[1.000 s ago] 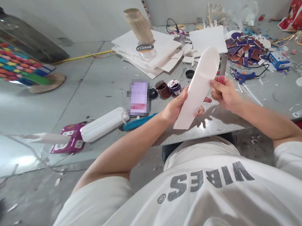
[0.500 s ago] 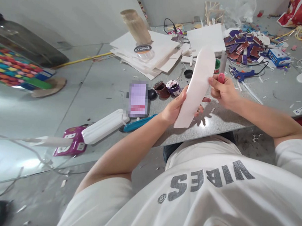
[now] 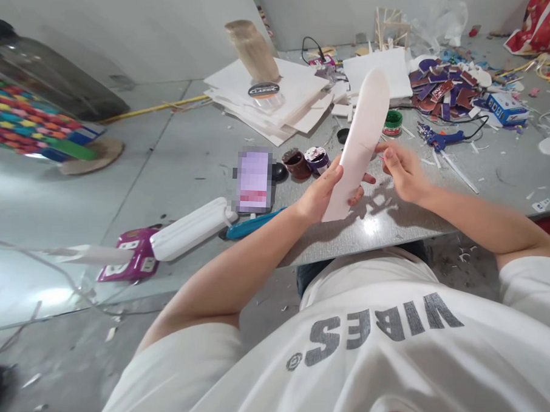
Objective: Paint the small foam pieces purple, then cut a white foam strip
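Note:
My left hand (image 3: 323, 193) is closed around the lower part of a long white foam board piece (image 3: 364, 131), thumb on its front face and fingers behind. The piece stands tilted, its rounded end up, and a thin line crosses its face near the middle. At its right edge my right hand (image 3: 404, 172) is closed in a pinch. Only a sliver of something red shows between those fingers; its kind is hidden. Behind the hands are an open green paint jar (image 3: 392, 122), a brown paint jar (image 3: 295, 164) and a purple-labelled jar (image 3: 317, 161).
White foam sheets (image 3: 234, 101) lie stacked at the back, a tan cylinder on top. Purple and brown scraps (image 3: 444, 92) are heaped at the right, near a blue glue gun (image 3: 446, 138) and a blue box (image 3: 507, 110). A phone (image 3: 253, 179) and white power strip (image 3: 194, 228) lie left.
The white piece has turned slightly more upright. My right hand has rotated and shifted slightly down, so the red end that stuck out above its fingers is now mostly hidden.

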Tool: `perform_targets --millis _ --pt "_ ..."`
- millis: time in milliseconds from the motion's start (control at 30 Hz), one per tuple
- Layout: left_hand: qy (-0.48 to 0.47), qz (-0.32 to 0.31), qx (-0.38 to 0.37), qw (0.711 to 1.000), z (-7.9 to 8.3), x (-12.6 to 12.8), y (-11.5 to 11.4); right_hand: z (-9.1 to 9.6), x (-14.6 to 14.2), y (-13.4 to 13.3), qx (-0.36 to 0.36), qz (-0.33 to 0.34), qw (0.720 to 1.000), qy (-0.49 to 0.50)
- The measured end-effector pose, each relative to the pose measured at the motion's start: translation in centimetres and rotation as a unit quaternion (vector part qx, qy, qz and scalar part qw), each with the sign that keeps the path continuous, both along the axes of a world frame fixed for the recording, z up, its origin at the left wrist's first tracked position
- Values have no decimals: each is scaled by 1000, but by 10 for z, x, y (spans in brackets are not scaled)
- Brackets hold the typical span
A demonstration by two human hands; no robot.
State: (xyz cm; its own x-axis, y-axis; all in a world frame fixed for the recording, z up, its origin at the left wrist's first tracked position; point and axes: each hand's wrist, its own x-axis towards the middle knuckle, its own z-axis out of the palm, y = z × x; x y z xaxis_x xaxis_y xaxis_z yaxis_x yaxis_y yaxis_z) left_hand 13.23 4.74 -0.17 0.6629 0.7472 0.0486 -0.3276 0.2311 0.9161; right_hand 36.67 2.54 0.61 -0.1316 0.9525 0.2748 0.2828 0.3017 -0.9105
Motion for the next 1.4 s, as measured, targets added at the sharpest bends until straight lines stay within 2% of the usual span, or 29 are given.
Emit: perform_targets --millis 200,500,800,967,1233,1400 --pt "0 1 1 1000 -2 -1 1 2 -1 -4 75 -1 997 -26" --pt "-5 13 -14 1000 -3 -2 2 4 -2 -5 65 -25 995 -78" --pt "20 19 45 999 -2 -2 -2 5 1 -5 93 -23 990 -106" --pt "27 33 37 998 -1 -2 -3 4 1 -2 101 -22 988 -114" --pt "48 40 81 995 -3 -2 -3 3 3 3 115 -31 981 -151" --pt "35 44 78 995 -1 1 -4 4 3 3 108 -37 981 -155"
